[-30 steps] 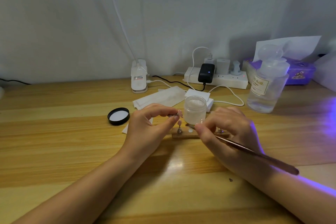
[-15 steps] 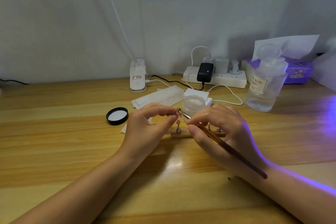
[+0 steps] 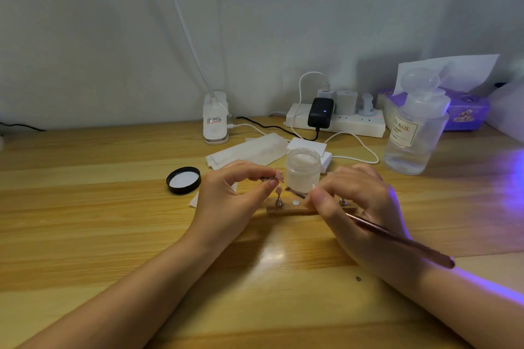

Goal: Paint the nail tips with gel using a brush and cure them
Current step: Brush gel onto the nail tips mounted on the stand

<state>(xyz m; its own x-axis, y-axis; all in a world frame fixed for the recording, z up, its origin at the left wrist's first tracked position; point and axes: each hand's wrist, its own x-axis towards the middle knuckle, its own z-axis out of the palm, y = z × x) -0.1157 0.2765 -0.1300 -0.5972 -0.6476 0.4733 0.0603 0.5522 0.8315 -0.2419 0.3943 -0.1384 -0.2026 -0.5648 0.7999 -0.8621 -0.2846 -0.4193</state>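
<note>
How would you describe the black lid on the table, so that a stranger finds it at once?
Start at the white lamp base by the wall and come toward the left hand. Just left of that hand, the black lid lies alone on the wooden table. It is the only round black thing, with a white inside facing up.

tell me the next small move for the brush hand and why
Probably bring the brush tip left and up to the nail tip pinched in the left hand. The right hand holds the bristles just below it, not touching.
</note>
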